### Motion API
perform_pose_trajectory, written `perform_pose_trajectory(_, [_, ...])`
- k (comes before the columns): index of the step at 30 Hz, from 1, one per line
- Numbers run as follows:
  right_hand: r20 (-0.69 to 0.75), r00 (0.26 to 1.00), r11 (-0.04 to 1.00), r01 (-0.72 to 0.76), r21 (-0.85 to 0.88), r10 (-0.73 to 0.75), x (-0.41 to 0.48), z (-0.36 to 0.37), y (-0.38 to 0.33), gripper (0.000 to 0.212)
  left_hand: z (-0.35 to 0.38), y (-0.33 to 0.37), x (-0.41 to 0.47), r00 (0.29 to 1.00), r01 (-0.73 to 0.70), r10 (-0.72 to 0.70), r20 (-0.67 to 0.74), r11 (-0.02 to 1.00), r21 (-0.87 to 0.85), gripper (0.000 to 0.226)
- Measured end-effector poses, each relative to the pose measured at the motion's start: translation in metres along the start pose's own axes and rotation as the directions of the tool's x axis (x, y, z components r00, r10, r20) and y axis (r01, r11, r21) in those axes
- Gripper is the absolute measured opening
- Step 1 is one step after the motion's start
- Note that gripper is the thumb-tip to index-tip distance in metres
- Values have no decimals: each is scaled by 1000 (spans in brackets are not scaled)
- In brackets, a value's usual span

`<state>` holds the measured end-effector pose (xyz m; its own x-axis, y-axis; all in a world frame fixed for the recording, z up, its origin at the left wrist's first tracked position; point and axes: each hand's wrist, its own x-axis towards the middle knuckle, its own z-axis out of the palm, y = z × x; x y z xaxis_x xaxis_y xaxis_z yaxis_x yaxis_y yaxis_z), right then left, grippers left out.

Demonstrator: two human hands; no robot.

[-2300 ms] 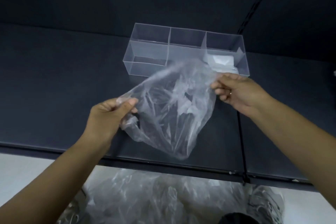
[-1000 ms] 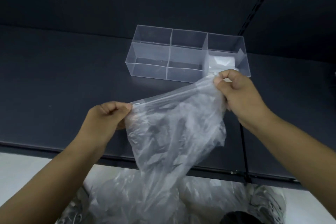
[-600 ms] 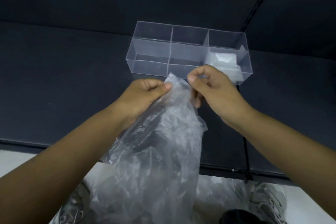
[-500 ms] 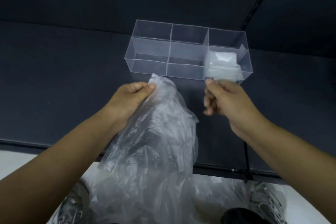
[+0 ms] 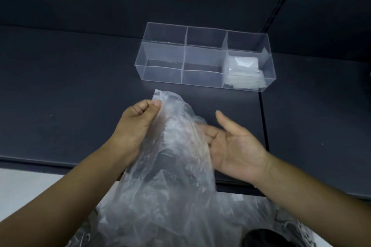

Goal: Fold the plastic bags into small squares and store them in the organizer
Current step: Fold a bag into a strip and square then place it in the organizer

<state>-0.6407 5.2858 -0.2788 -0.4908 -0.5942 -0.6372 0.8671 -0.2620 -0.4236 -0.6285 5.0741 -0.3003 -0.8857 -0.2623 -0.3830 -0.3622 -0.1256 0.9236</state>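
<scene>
Bag corner [image 5: 161, 94], left hand [image 5: 136, 124] (organizer [image 5: 163, 75] apart)

Dim, cool, even light; the dark shelf [image 5: 70, 86] shows hardly any shadow. Pale sheen on bag [image 5: 170, 166] and organizer [image 5: 162, 54]. Lines bend near the edges; detail slightly soft.

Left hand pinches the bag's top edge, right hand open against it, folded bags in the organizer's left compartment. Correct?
One slip. The head view shows the folded bags in the right-end compartment of the organizer, not the left. The rest stands: left hand pinches the top of the plastic bag, right hand open against it.
</scene>
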Motion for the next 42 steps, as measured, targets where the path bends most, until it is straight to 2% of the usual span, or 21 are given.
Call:
perform_pose_trajectory(4, [-152, 970, 975, 203, 92, -188, -8, -23, -36, 37, -18, 2, 8, 965, -19, 20, -263, 1000, 7, 21])
perform_pose_trajectory(7, [-272, 907, 936, 348, 51, -322, -15, -40, -65, 17, -33, -2, 10, 946, 24, -10, -325, 999, 40, 26])
perform_pose_trajectory(10, [-384, 825, 910, 391, -141, -414, -20, -57, -84, 9, -40, -6, 11, 950, 51, -37, -310, 998, 37, 24])
perform_pose_trajectory(14, [-452, 707, 820, 334, -465, -544, -17, -77, -89, 4, -41, -7, 13, 956, 66, -52, -290, 997, 38, 24])
perform_pose_trajectory(16, [-355, 736, 758, 319, -570, -577, -17, -83, -85, 16, -42, -7, 14, 956, 68, -53, -290, 997, 41, 24])
perform_pose_trajectory(18, [-183, 800, 644, 297, -705, -571, -17, -87, -83, 37, -42, -7, 14, 959, 66, -50, -278, 997, 48, 23])
perform_pose_trajectory(19, [-86, 825, 542, 284, -791, -559, -16, -89, -82, 44, -42, -7, 14, 961, 62, -45, -271, 997, 55, 23])
perform_pose_trajectory(21, [55, 833, 225, 211, -951, -550, -11, -92, -82, 66, -42, -7, 14, 964, 62, -43, -263, 996, 65, 24])
perform_pose_trajectory(22, [102, 815, 74, 175, -982, -571, -6, -93, -81, 71, -43, -7, 15, 964, 64, -44, -262, 996, 68, 24])
perform_pose_trajectory(23, [140, 779, -25, 158, -987, -611, 1, -94, -79, 69, -43, -6, 15, 964, 65, -45, -262, 995, 70, 24])
perform_pose_trajectory(25, [186, 670, -119, 146, -982, -719, 15, -96, -74, 54, -43, -6, 15, 965, 66, -46, -258, 995, 69, 23])
perform_pose_trajectory(27, [199, 575, -146, 137, -980, -794, 27, -97, -72, 35, -42, -6, 15, 967, 66, -47, -249, 996, 66, 23])
perform_pose_trajectory(29, [195, 523, -132, 155, -979, -830, 34, -95, -74, 14, -42, -7, 15, 968, 60, -40, -247, 996, 71, 23])
perform_pose_trajectory(31, [142, 541, -44, 190, -981, -829, 34, -92, -78, 4, -44, -8, 17, 965, 56, -38, -258, 996, 66, 22])
perform_pose_trajectory(32, [93, 573, 42, 218, -975, -814, 31, -90, -80, 6, -46, -8, 18, 963, 59, -43, -267, 997, 54, 22])
perform_pose_trajectory(33, [32, 618, 167, 261, -951, -786, 27, -86, -82, 8, -48, -8, 19, 960, 67, -54, -274, 997, 38, 22])
perform_pose_trajectory(35, [-89, 743, 496, 348, -795, -664, 15, -78, -86, 8, -51, -8, 21, 956, 86, -84, -280, 996, -4, 22])
perform_pose_trajectory(37, [-101, 881, 779, 350, -520, -463, 2, -72, -89, 10, -53, -8, 22, 954, 98, -104, -280, 995, -33, 23])
perform_pose_trajectory(38, [-68, 924, 864, 323, -387, -376, -3, -71, -90, 12, -53, -8, 23, 954, 100, -105, -280, 995, -32, 24])
perform_pose_trajectory(40, [20, 962, 941, 270, -204, -271, -11, -66, -90, 15, -53, -9, 24, 954, 100, -102, -282, 995, -21, 24])
perform_pose_trajectory(42, [92, 957, 952, 285, -114, -276, -17, -59, -90, 18, -52, -9, 24, 956, 97, -98, -278, 995, -18, 24])
